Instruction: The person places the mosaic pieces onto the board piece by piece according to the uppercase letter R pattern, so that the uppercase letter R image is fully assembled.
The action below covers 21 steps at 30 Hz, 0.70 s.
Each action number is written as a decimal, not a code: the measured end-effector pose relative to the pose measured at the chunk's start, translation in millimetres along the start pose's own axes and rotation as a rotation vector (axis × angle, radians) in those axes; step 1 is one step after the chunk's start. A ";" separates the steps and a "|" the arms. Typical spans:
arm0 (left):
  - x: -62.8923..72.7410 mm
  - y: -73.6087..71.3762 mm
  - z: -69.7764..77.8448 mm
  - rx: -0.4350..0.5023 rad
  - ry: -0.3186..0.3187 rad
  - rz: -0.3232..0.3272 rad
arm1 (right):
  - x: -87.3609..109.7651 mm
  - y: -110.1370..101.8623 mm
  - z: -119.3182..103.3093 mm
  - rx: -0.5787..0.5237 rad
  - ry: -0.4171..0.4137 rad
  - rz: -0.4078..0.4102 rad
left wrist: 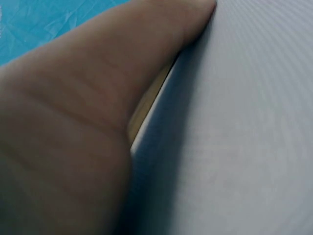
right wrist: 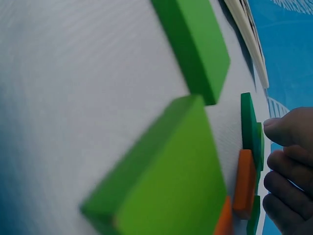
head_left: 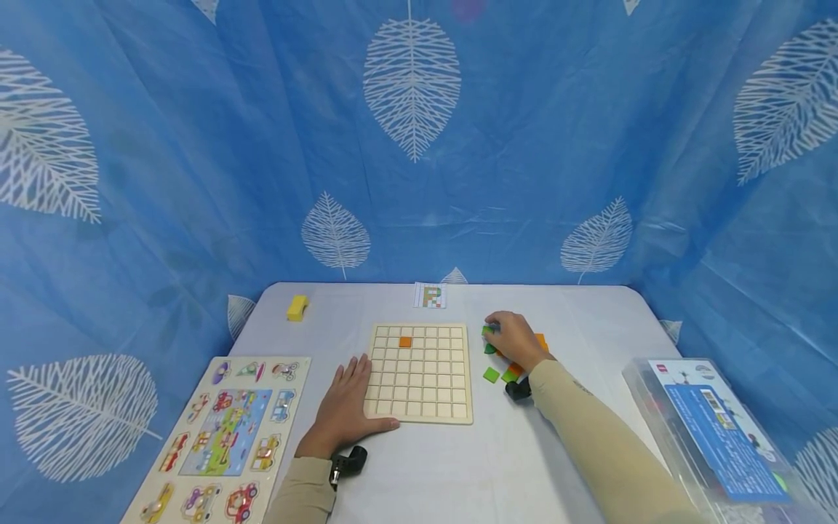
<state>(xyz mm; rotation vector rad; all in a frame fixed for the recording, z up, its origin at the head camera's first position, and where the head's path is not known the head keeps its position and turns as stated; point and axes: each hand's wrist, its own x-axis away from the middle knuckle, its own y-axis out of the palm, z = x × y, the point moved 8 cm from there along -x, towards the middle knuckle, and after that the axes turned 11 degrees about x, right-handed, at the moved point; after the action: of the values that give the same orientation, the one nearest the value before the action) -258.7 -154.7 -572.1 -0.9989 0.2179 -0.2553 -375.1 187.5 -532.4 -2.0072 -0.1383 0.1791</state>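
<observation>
So far, the board (head_left: 432, 419) holds one orange tile (head_left: 405, 342), its other visible cells (head_left: 415, 394) bare. At its left edge the left hand (head_left: 347, 404) lies spread; right of the board, the right hand (head_left: 517, 340) bends over unplaced tiles (head_left: 491, 375), its grip impossible to tell.

Head camera's up high, near side of the grid board (head_left: 419, 386), facing forward and down; left wrist's tight on the left hand (left wrist: 83, 112), catching the board's edge too; right wrist sits low, close, right of the board, sharing green tiles (right wrist: 176, 176) with head.
</observation>
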 end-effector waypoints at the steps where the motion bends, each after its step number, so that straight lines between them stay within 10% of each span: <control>1: 0.1 0.4 -0.2 -0.002 -0.004 -0.006 | 0.2 1.0 0.3 0.004 -0.003 0.002; 21: 0.8 1.4 -1.0 -0.009 -0.007 0.001 | -2.2 6.5 1.8 0.047 -0.008 0.020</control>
<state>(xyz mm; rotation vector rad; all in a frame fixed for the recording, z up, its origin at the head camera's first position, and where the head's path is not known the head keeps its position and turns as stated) -258.0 -155.0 -573.9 -1.0085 0.2137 -0.2503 -377.4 185.9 -538.9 -1.9613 -0.1184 0.2012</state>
